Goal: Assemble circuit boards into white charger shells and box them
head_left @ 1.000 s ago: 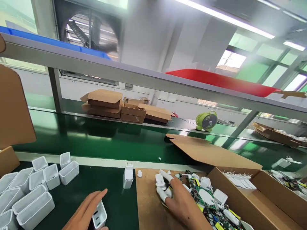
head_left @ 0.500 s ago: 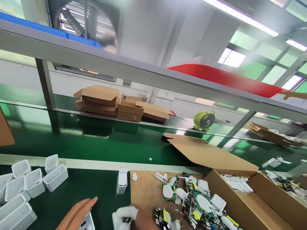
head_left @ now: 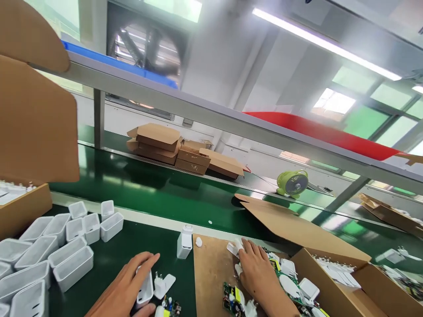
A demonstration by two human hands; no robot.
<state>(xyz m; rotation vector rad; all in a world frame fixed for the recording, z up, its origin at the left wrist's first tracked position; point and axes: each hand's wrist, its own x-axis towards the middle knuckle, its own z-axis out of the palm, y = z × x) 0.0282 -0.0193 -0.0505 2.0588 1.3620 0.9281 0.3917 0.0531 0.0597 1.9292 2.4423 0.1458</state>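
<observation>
My left hand [head_left: 134, 284] is wrapped around a white plastic charger case [head_left: 145, 288] with dark slots, thumb below and fingers over the top. Just right of it lie a white plug piece [head_left: 161, 286] and a small circuit board [head_left: 168, 309]. My right hand [head_left: 259, 273] reaches over the pile of circuit boards and white parts [head_left: 291, 284] on the brown board [head_left: 211, 268]. Its fingers are stretched and apart from the thumb; white shows at the thumb and index tips, perhaps finger covers. Another circuit board [head_left: 233, 299] lies left of its wrist.
Many open white cases [head_left: 79, 264] stand at the left beside a cardboard box [head_left: 24, 211]. One upright white charger [head_left: 185, 242] stands near the ledge. At right is an open box [head_left: 330, 281] of white parts. A green fan [head_left: 292, 182] sits behind; a shelf [head_left: 211, 108] crosses above.
My right hand has moved from beside the left hand to the right, over the parts pile. The view has shifted left, bringing the left box and more cases into sight.
</observation>
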